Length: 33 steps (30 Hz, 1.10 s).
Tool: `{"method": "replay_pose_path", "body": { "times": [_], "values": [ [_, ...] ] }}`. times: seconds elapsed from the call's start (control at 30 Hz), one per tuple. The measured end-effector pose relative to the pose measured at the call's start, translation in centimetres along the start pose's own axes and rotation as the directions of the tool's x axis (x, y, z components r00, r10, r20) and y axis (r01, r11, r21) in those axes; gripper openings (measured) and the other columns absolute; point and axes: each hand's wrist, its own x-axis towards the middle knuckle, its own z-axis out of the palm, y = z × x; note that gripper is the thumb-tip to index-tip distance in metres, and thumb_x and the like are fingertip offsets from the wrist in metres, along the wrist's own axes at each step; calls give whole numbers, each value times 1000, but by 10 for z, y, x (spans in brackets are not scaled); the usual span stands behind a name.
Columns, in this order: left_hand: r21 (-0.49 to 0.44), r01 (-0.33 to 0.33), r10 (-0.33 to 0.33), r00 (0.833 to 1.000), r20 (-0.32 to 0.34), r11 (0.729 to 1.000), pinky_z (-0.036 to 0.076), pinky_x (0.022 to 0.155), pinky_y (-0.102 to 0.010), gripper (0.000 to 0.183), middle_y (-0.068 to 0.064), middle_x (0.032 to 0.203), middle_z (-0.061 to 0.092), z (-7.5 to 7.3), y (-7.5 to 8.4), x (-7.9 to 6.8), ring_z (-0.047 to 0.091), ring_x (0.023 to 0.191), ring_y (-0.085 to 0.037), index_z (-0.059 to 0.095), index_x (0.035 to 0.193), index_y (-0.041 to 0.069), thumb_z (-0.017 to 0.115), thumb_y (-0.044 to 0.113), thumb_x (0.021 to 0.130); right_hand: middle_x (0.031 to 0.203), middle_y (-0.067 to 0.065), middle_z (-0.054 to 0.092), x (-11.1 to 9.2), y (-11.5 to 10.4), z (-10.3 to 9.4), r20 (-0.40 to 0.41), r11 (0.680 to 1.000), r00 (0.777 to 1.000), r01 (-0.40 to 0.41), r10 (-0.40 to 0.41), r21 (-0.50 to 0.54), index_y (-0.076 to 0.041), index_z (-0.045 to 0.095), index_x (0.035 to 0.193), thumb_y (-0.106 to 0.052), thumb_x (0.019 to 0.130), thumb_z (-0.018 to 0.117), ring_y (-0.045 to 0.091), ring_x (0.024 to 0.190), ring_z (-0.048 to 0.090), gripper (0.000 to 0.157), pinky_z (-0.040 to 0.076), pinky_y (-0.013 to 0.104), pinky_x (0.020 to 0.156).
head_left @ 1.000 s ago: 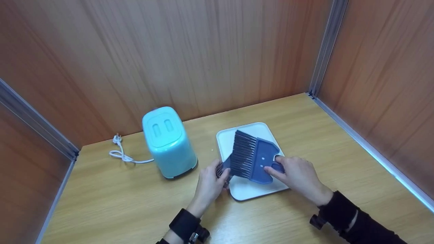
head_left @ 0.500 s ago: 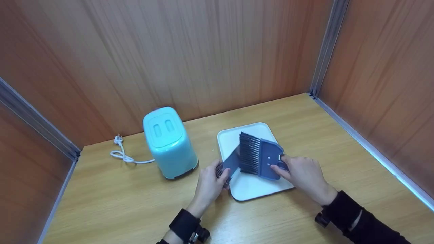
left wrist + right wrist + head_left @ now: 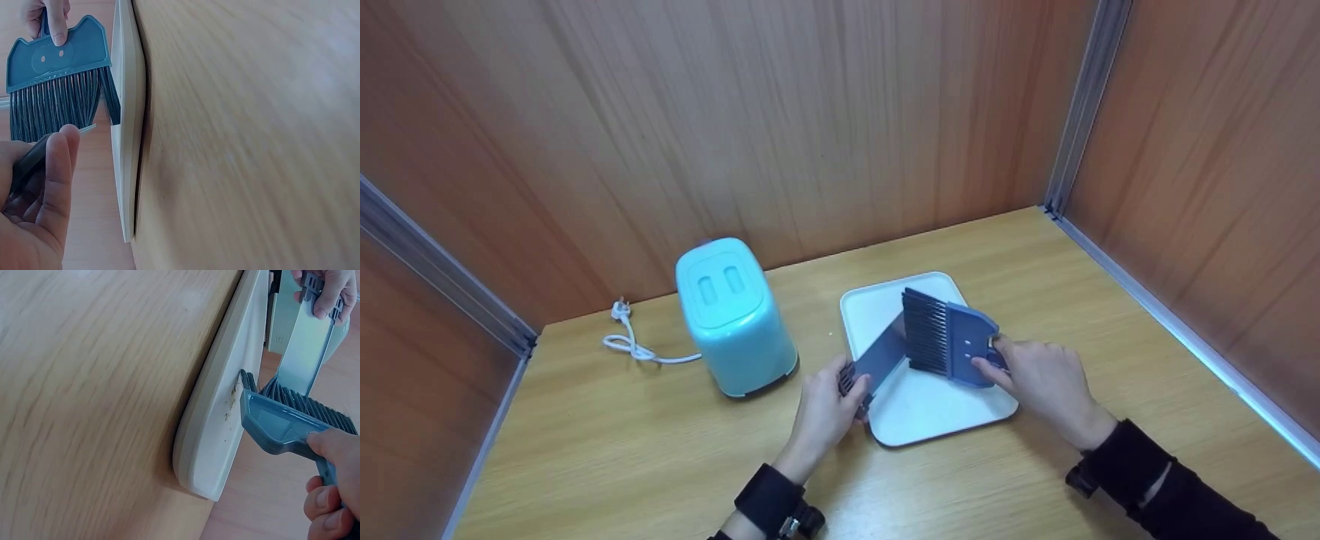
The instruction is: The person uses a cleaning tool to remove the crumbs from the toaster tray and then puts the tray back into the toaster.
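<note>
My left hand (image 3: 823,403) grips the dark slotted end of a flat metal crumb tray (image 3: 883,354), which tilts over a white tray (image 3: 919,424). In my right hand (image 3: 1051,382) is the short handle of a blue hand brush (image 3: 971,349), the thumb lying along its body. Its dark bristles touch the far part of the crumb tray and hide that end. Small brown crumbs (image 3: 231,404) lie on the white tray in the right wrist view. The left wrist view shows the brush (image 3: 59,53) beyond the fingers.
A light blue toaster (image 3: 746,330) with a two-slotted top stands left of the white tray. Its white cord and plug (image 3: 622,330) lie on the table (image 3: 660,450) by the back wall. Wood-look panels (image 3: 810,135) enclose the table at back and sides.
My right hand and the brush have moved to the right, away from my left hand, uncovering more of the crumb tray. The left hand has stayed nearly still.
</note>
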Motion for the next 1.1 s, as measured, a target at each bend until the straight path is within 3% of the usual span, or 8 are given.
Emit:
{"method": "replay_pose_path", "body": {
  "times": [0.3,0.5,0.57,0.73,0.87,1.1],
  "values": [
    [-16,-23,23,1000,6,1000,62,51,-32,21,-17,102,78,0,-1,0,71,58,-13,68,125,7,70,14,105,58,-8,27,1,9,-1,-36,999,999,-5,3,-42,-4,71,85,-44,96,80,9,47,26,43,13,24,48],
    [-30,-58,58,998,9,998,64,52,-35,20,-16,97,78,-1,-4,1,72,57,-13,68,122,5,70,15,105,60,-11,19,1,17,-3,-213,993,973,69,-89,-98,-7,62,74,-40,91,86,5,47,18,44,8,21,46],
    [-34,-57,57,998,10,998,64,53,-37,20,-17,100,79,-1,-4,1,72,58,-13,68,124,6,69,15,106,59,-11,20,2,20,-5,-240,994,967,65,-85,-87,-6,63,74,-39,91,86,4,46,19,44,8,21,45],
    [-44,-38,39,999,15,998,66,56,-39,22,-19,105,79,-1,-4,1,72,59,-13,68,126,6,68,15,106,56,-7,31,3,18,-14,-129,999,991,-44,48,30,-3,71,82,-43,94,82,8,45,28,43,14,22,45],
    [-50,-29,30,999,16,998,66,57,-39,24,-19,106,79,-1,-4,1,72,60,-13,68,129,6,68,14,106,58,-6,36,4,8,-21,11,979,991,-136,136,152,-7,68,80,-49,99,76,11,48,34,46,19,23,49],
    [-51,-29,29,1000,2,998,66,56,-40,30,-23,111,79,1,-2,1,73,61,-14,68,134,6,69,13,105,57,-8,42,3,-9,-22,113,953,983,-170,146,250,-15,63,75,-53,101,71,10,51,39,47,23,22,52]
  ]
}}
